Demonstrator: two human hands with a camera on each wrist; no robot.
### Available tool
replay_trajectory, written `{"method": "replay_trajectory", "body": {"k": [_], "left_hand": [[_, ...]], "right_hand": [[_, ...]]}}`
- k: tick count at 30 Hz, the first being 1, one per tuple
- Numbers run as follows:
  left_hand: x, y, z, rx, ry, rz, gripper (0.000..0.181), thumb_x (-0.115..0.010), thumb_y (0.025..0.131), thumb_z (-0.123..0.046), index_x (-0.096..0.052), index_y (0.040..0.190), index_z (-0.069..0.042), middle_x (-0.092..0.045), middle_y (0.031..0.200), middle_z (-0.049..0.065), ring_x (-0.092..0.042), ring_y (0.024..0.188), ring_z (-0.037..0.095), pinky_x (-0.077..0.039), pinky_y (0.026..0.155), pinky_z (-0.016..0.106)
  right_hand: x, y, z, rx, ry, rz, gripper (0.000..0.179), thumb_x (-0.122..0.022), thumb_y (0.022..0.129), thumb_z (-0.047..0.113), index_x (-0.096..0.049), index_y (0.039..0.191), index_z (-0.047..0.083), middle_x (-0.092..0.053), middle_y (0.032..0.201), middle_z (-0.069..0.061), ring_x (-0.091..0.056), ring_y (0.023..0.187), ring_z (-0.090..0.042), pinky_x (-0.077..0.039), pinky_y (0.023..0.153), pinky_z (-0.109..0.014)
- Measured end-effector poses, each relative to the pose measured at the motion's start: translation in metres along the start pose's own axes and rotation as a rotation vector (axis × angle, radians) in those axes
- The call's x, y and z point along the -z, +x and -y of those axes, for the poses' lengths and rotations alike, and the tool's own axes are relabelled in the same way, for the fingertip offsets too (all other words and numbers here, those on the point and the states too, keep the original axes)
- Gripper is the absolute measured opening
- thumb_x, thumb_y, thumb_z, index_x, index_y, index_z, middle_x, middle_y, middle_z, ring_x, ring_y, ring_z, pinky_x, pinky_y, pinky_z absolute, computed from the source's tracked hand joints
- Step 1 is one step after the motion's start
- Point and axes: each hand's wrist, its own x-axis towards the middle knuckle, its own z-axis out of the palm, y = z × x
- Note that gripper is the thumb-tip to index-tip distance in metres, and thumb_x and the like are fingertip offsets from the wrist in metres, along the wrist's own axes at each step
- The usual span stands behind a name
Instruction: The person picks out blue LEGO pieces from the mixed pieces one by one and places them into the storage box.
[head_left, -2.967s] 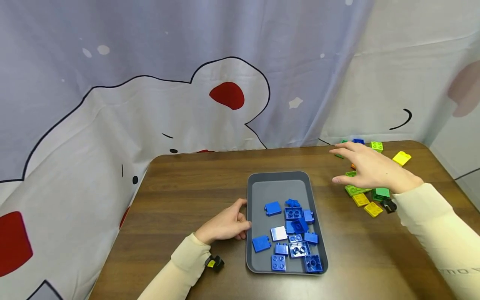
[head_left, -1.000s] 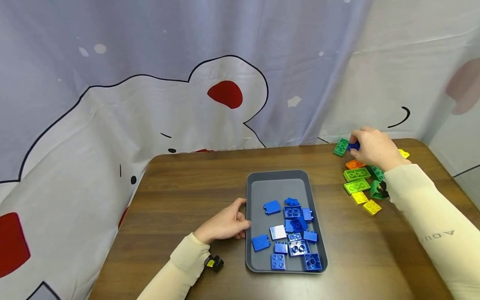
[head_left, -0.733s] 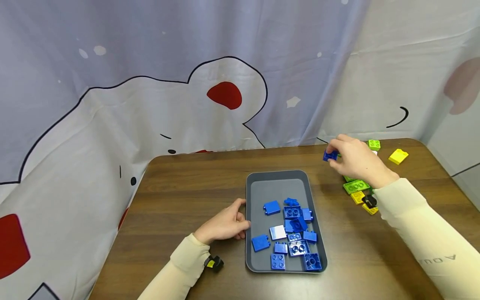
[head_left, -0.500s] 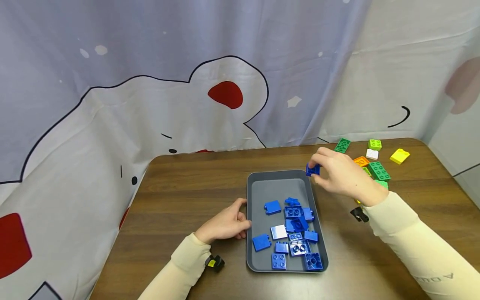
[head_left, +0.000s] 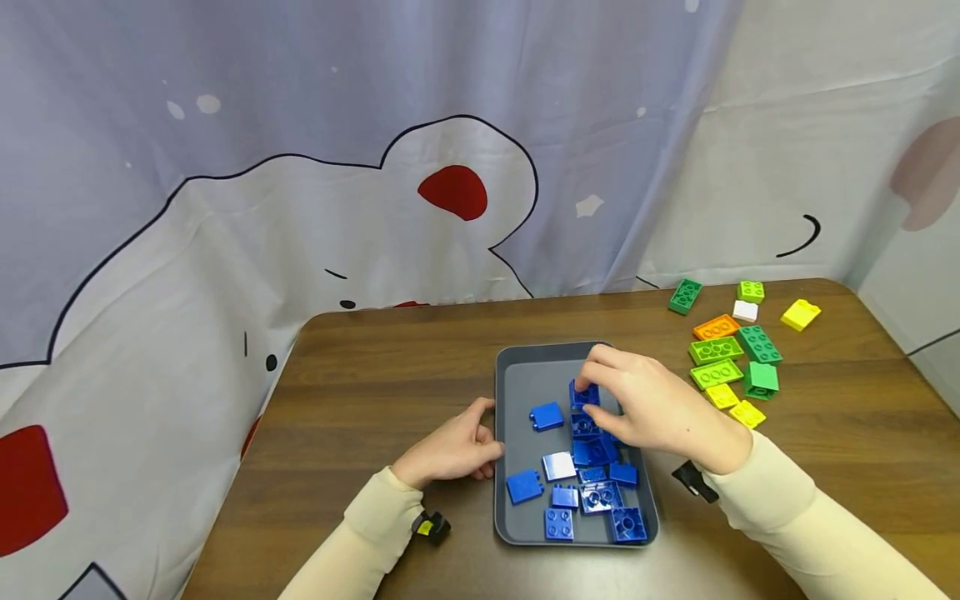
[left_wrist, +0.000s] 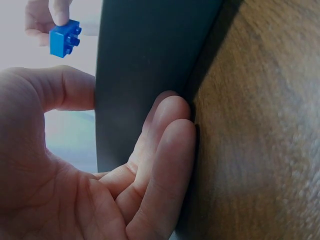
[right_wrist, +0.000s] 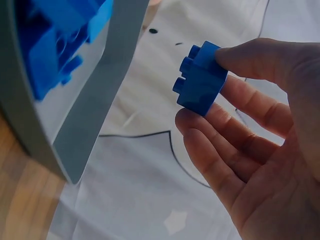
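Over the far half of the grey tray (head_left: 517, 531), my right hand (head_left: 648, 410) pinches a blue toy brick (right_wrist: 202, 77) between thumb and fingers. In the right wrist view the brick is held in the air beside the tray wall, its studs pointing away from the palm. Several blue bricks (head_left: 524, 487) lie in the tray, mostly along its right side; my right hand hides part of them. My left hand (head_left: 450, 443) holds the tray's left side. Its fingers (left_wrist: 167, 170) lie against the outer wall, low by the table, and the thumb reaches the rim.
On the right of the wooden table (head_left: 390, 367) lie loose green, yellow, orange and white bricks, among them a dark green brick (head_left: 685, 297), an orange brick (head_left: 716, 327) and a white brick (head_left: 745, 311). A printed curtain (head_left: 315, 233) hangs behind the table's far edge.
My right hand has taken a blue brick from the loose bricks at the far right and carried it left, over the tray. My left hand has stayed at the tray's side.
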Motion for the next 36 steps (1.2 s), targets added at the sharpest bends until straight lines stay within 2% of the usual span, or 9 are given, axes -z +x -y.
{"method": "replay_trajectory", "body": {"k": [10,17,20,22,24,26,28,32,36], "left_hand": [[0.001,-0.001,0.0,-0.005,0.004,0.005,0.077,-0.063,0.093,-0.019,-0.026,0.157,-0.001,-0.07,0.076,0.004,-0.07,0.064,0.017,-0.061,0.064,0.032],[0.002,-0.001,-0.001,-0.001,0.002,0.004,0.077,-0.063,0.093,-0.019,-0.026,0.158,-0.001,-0.07,0.076,0.006,-0.07,0.064,0.017,-0.061,0.064,0.032],[0.001,-0.001,-0.001,0.003,-0.003,0.011,0.077,-0.063,0.093,-0.019,-0.025,0.158,-0.002,-0.071,0.076,0.006,-0.07,0.064,0.017,-0.061,0.063,0.032],[0.001,0.0,-0.002,0.003,-0.008,0.015,0.077,-0.063,0.094,-0.019,-0.025,0.158,-0.002,-0.071,0.076,0.006,-0.07,0.064,0.017,-0.061,0.063,0.033],[0.001,0.0,-0.002,0.002,-0.01,0.017,0.076,-0.063,0.094,-0.019,-0.026,0.158,-0.003,-0.071,0.076,0.006,-0.07,0.064,0.017,-0.061,0.063,0.033],[0.001,0.001,-0.003,0.002,-0.015,0.016,0.076,-0.063,0.094,-0.019,-0.026,0.158,-0.003,-0.071,0.076,0.006,-0.07,0.064,0.017,-0.061,0.062,0.033],[0.001,0.001,-0.004,0.004,-0.018,0.015,0.076,-0.064,0.094,-0.019,-0.026,0.158,-0.003,-0.071,0.076,0.007,-0.07,0.064,0.018,-0.061,0.062,0.033],[0.001,0.0,-0.003,0.012,-0.024,0.012,0.076,-0.064,0.093,-0.019,-0.027,0.158,-0.003,-0.071,0.076,0.007,-0.07,0.063,0.018,-0.061,0.062,0.033],[0.0,0.0,-0.002,0.017,-0.019,0.005,0.075,-0.064,0.093,-0.019,-0.027,0.157,-0.003,-0.071,0.076,0.006,-0.07,0.064,0.017,-0.061,0.063,0.033]], "right_hand": [[-0.009,0.0,0.018,0.066,0.06,-0.006,0.021,-0.085,0.084,0.021,-0.071,0.1,0.017,-0.061,0.098,0.006,-0.06,0.079,-0.007,-0.055,0.069,-0.021],[-0.014,0.001,0.022,0.099,0.079,0.006,0.019,-0.084,0.085,0.02,-0.072,0.1,0.018,-0.059,0.096,0.007,-0.055,0.076,-0.005,-0.05,0.065,-0.019],[-0.015,0.0,0.023,0.103,0.082,0.017,0.021,-0.083,0.086,0.021,-0.071,0.102,0.018,-0.06,0.098,0.006,-0.057,0.078,-0.006,-0.052,0.066,-0.021],[-0.016,-0.001,0.025,0.097,0.074,0.047,0.035,-0.084,0.086,0.03,-0.069,0.116,0.019,-0.063,0.11,0.005,-0.062,0.09,-0.007,-0.057,0.077,-0.026],[-0.016,-0.004,0.026,0.085,0.075,0.098,0.062,-0.084,0.084,0.041,-0.061,0.137,0.019,-0.062,0.131,0.003,-0.064,0.112,-0.013,-0.058,0.094,-0.037],[-0.015,-0.006,0.028,0.072,0.071,0.155,0.089,-0.082,0.082,0.056,-0.045,0.155,0.021,-0.05,0.155,0.0,-0.054,0.137,-0.02,-0.051,0.109,-0.048],[-0.014,-0.009,0.029,0.059,0.076,0.196,0.105,-0.076,0.081,0.068,-0.029,0.164,0.024,-0.032,0.169,-0.001,-0.04,0.152,-0.026,-0.042,0.117,-0.056],[-0.011,-0.013,0.029,0.041,0.07,0.209,0.108,-0.063,0.081,0.081,-0.022,0.166,0.029,-0.02,0.174,0.002,-0.028,0.158,-0.027,-0.037,0.121,-0.058],[-0.007,-0.016,0.026,0.016,0.066,0.208,0.109,-0.069,0.08,0.076,-0.019,0.166,0.031,-0.018,0.174,0.002,-0.027,0.159,-0.027,-0.035,0.121,-0.059]]}}
